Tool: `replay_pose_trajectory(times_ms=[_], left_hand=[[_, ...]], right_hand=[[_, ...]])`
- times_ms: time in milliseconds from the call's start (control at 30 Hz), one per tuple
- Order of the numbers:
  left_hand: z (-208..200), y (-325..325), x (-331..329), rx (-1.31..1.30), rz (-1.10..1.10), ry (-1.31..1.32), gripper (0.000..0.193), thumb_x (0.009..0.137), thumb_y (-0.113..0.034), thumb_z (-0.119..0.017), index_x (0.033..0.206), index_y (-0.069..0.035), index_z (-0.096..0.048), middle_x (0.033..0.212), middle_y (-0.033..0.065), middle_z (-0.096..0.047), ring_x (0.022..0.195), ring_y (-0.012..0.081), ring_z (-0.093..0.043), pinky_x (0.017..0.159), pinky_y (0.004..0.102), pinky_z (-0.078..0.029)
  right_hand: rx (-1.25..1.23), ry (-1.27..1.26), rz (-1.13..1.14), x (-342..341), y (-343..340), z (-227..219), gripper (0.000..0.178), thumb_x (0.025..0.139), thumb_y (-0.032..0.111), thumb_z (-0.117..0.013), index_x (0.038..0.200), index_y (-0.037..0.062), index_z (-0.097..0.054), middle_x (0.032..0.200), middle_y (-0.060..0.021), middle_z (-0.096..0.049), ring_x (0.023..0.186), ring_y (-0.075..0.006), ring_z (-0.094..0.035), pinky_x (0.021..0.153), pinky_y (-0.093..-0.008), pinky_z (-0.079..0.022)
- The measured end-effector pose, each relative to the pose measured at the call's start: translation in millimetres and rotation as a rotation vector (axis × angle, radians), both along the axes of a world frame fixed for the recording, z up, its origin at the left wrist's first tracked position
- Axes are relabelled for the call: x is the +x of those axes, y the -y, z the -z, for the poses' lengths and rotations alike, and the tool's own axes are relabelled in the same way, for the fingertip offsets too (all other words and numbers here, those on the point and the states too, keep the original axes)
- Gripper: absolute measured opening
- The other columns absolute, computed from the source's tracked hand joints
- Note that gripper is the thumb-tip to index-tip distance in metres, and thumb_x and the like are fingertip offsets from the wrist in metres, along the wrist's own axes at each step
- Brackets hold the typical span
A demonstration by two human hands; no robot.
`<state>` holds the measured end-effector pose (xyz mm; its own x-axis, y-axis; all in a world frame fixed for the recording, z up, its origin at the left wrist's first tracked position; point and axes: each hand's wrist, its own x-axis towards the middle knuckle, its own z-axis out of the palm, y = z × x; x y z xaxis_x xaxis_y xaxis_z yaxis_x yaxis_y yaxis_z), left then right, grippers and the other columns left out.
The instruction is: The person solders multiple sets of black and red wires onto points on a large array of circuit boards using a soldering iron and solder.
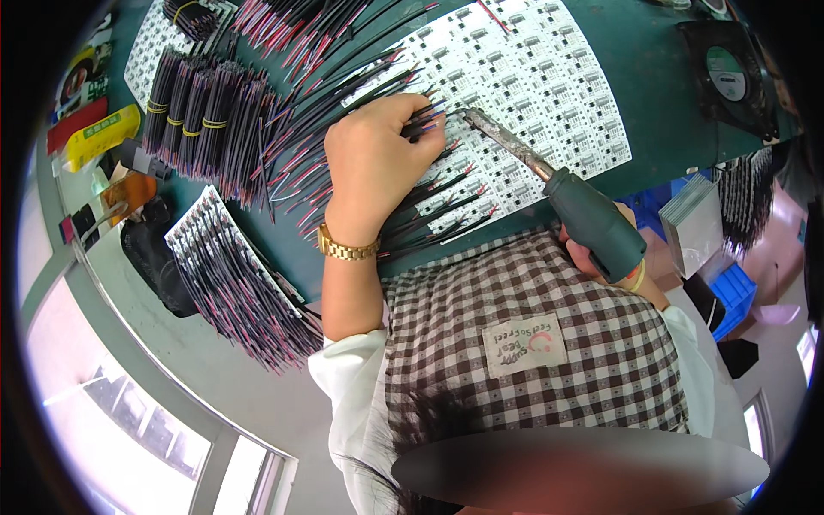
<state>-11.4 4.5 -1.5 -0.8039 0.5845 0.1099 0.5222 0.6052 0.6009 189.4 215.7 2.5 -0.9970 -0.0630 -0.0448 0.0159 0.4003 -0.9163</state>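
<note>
My left hand (376,159), with a gold watch (348,249) at its wrist, is closed in a pinch on a thin black cable (424,126) above a white panel of small circuit boards (549,64). Several similar cables lie under and beside this hand, their ends reaching over the panel's left part. In my right hand (582,251) is a soldering iron (592,219) with a dark green handle, the fingers wrapped round it and partly hidden by it. The iron's bent tip is close to the pinched cable end; I cannot tell whether they touch.
Bundles of black cables (210,116) with yellow bands stand at the left of the green table (601,21). Another panel with cables (240,275) hangs at the table's left edge. A small black fan (730,77) sits at the far right. Blue crates (734,296) stand lower right.
</note>
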Motion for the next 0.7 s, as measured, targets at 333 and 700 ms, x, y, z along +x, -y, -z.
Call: replay_pose_trajectory(times_ms=[333,700], left_hand=[[4.3,2.1,5.0,0.058,-0.027,-0.025,0.015,0.070,-0.016,-0.073,0.082,-0.006,-0.070,0.072,0.0066,-0.067,0.058,0.0176,-0.063,0.054,0.0278,-0.049],[-31.3,29.7,5.4,0.354,-0.100,-0.117,0.016,0.080,0.000,-0.064,0.095,-0.005,-0.065,0.067,0.0053,-0.056,0.058,0.0208,-0.053,0.057,0.0302,-0.045]], right_hand=[[-0.152,-0.045,-0.015,16.8,-4.7,12.9,0.038,0.088,0.009,-0.056,0.125,0.0015,-0.051,0.092,-0.0080,-0.061,0.081,-0.0165,-0.059,0.077,-0.0311,-0.048],[-0.119,-0.107,0.239,16.2,17.9,15.7,0.021,0.076,0.009,-0.064,0.095,0.0007,-0.065,0.074,-0.0066,-0.067,0.065,-0.0160,-0.065,0.062,-0.0244,-0.050]])
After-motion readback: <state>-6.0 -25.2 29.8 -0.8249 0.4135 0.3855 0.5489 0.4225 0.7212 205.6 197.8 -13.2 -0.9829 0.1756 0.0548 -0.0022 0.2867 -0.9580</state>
